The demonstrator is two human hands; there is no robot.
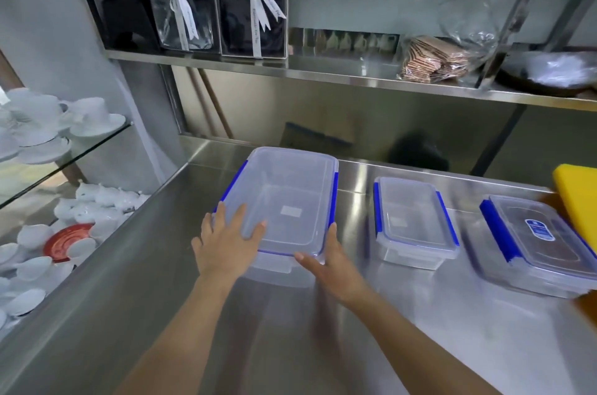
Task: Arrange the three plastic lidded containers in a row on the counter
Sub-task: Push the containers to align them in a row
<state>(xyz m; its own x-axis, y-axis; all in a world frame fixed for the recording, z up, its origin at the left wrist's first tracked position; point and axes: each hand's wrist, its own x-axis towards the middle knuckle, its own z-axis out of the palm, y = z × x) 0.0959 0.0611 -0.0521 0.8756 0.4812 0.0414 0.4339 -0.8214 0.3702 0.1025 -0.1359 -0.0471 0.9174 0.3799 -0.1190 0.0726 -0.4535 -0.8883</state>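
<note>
On the steel tabletop [323, 346] three clear plastic containers with blue lid clips stand in a row. The large container [284, 204] is the landmark: the small container [415, 220] sits to its right, apart from it, and the labelled container [539, 242] lies farther right, just beside a yellow board [578, 197]. The left hand [226, 242] lies flat on the large container's near left corner, fingers [240, 217] spread and gripping nothing. The right hand [329, 260] touches the near right corner, fingers open, thumb against the side.
</note>
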